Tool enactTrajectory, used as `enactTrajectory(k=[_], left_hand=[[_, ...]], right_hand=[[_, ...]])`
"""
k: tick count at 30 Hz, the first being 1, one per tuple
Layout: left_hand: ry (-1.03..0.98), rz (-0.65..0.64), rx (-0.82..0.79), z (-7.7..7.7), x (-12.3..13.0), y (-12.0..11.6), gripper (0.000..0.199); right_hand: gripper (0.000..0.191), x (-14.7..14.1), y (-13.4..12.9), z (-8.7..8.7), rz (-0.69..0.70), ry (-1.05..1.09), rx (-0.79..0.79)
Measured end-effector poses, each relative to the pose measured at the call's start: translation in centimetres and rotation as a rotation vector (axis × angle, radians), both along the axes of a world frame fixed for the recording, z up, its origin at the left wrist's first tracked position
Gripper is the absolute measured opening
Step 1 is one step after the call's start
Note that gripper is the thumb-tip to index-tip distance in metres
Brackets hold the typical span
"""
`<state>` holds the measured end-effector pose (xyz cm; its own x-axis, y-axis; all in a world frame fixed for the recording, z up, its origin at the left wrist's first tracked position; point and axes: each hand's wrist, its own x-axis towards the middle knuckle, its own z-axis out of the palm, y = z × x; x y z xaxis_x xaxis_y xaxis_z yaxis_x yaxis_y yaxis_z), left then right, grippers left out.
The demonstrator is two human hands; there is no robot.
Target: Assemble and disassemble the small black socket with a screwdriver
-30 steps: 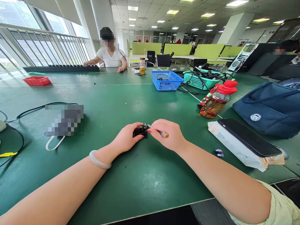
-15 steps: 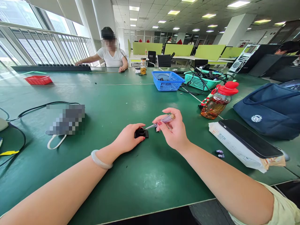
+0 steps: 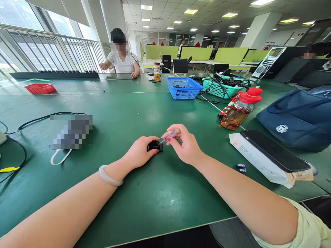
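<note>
My left hand (image 3: 141, 151) is closed on a small black plastic part (image 3: 155, 146), thumb at its near edge and fingers behind it, on the green tabletop (image 3: 165, 193). Between the thumb and fingers of my right hand (image 3: 184, 144) is a screwdriver (image 3: 173, 134) with a clear purplish handle. It slants down to the left, and its tip meets the black part, though the exact contact point is too small to make out.
A phone (image 3: 275, 151) rests on a white packet at right, beside small purple pieces (image 3: 241, 168). Behind stand a red-lidded bottle (image 3: 236, 110), a navy bag (image 3: 297, 119), a blue basket (image 3: 184, 89) and a teal basket (image 3: 219, 90) of cables. Across the table sits a person (image 3: 123, 62).
My right hand and the screwdriver have moved left, closer to the black part, and the tip now sits further over it. My left hand keeps its hold. The person opposite has lifted one hand.
</note>
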<state>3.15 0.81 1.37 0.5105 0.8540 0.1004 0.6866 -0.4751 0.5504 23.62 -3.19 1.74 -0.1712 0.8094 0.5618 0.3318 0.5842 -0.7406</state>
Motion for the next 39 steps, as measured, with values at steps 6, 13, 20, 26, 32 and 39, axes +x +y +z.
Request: enactTrajectory(k=[6,13,20,26,32,39], left_hand=[[0.021,0.01,-0.018,0.1,0.1,-0.1,0.04],[0.013,0.007,-0.014,0.0,0.0,0.0,0.043],[-0.004,0.004,0.003,0.0,-0.1,0.0,0.039],[0.004,0.016,0.009,0.1,0.0,-0.1,0.038],[-0.036,-0.007,-0.007,0.1,-0.1,-0.2,0.039],[-0.077,-0.051,0.104,-0.2,-0.1,-0.2,0.034]], right_hand=[[0.022,0.1,0.5,-0.1,-0.127,0.139,-0.003],[0.034,-0.1,1.2,-0.6,-0.108,0.114,-0.17],[0.024,0.2,1.1,-0.3,-0.188,0.014,-0.139],[0.024,0.2,0.4,0.0,-0.22,0.123,0.065],[0.019,-0.4,0.0,0.1,-0.071,-0.088,0.054],[0.004,-0.4,0.2,0.5,-0.056,-0.177,0.02]])
